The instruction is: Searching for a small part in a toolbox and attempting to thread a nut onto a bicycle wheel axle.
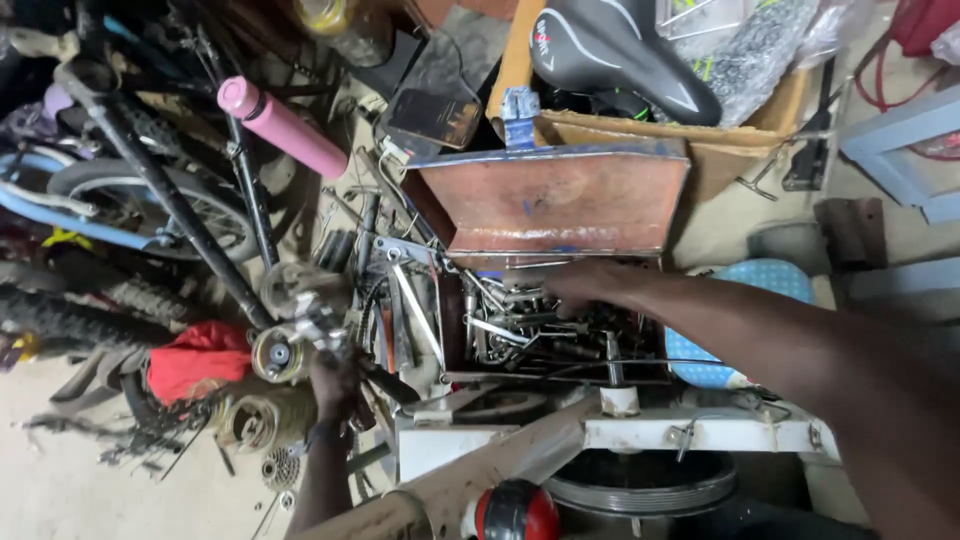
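Note:
My right hand (578,288) reaches from the right into an open rusty metal toolbox (555,200). Its fingers rest among the several spanners and loose steel tools (520,330) in the tray; blur hides whether they grip one. My left hand (335,388), with a dark band at the wrist, is closed around a dark bicycle part just below a shiny metal fitting (282,352) at the end of a black frame tube (170,200).
A pink bottle (285,125) is clipped to the frame. A black saddle (610,50) lies in a cardboard box (745,140) behind the toolbox. Red cloth (195,360), sprockets (280,465), tyres (70,320), a blue dotted seat (775,280) and a white metal stand (700,435) crowd around.

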